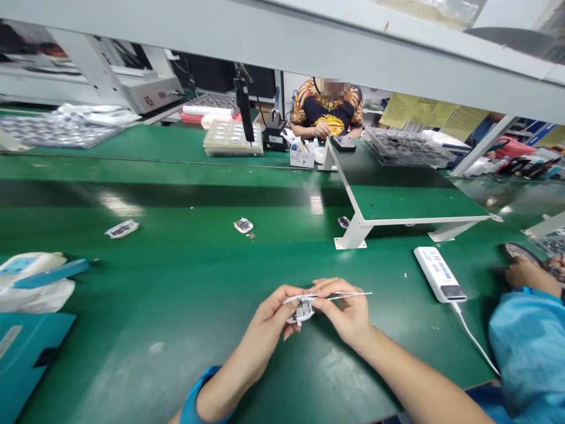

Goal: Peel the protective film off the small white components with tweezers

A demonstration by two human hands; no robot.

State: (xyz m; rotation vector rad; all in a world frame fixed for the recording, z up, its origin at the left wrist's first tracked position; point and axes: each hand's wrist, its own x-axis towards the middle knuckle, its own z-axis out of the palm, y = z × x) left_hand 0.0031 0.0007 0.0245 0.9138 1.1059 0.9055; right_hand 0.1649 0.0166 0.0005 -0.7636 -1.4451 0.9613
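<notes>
My left hand (270,318) pinches a small white part with a circuit board (302,310) just above the green belt (176,282). My right hand (346,315) is closed on thin white tweezers (348,294), whose tips point left onto the top of that part. Both hands meet at the lower middle of the view. Two similar small parts (243,225) (122,229) lie further out on the belt, and a third (343,222) sits by the foot of a white stand.
A white power bank (439,274) with a cable lies at right. A white stand with a green shelf (410,203) rises behind it. A co-worker's hand and blue sleeve (527,277) are at far right. Another person (326,109) sits across, among trays. A teal box (26,347) sits lower left.
</notes>
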